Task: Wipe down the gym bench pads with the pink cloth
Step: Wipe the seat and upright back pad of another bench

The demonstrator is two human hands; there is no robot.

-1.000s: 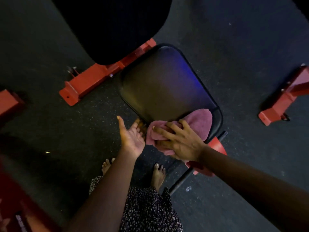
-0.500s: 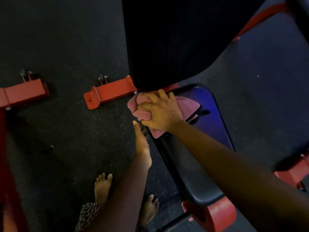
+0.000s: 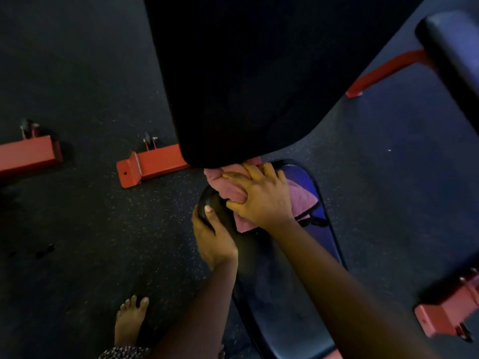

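**Cloth pressed at the far end of the seat pad**

The right hand point(image 3: 261, 196) lies spread and flat on the pink cloth point(image 3: 300, 198), pressing it onto the far end of the black seat pad point(image 3: 298, 294), its fingers reaching right up under the lower edge of the large black back pad point(image 3: 246, 79) that fills the top of the view. The bunched cloth shows on both sides of the hand, thicker toward the left corner of the seat. The left hand point(image 3: 212, 237) is curled around the seat pad's left edge, thumb on top, gripping it just beside the cloth. Red steel frame feet point(image 3: 153, 164) rest on the dark speckled rubber floor point(image 3: 77, 242). One bare foot point(image 3: 129, 320) stands near the bottom edge, left of the bench.
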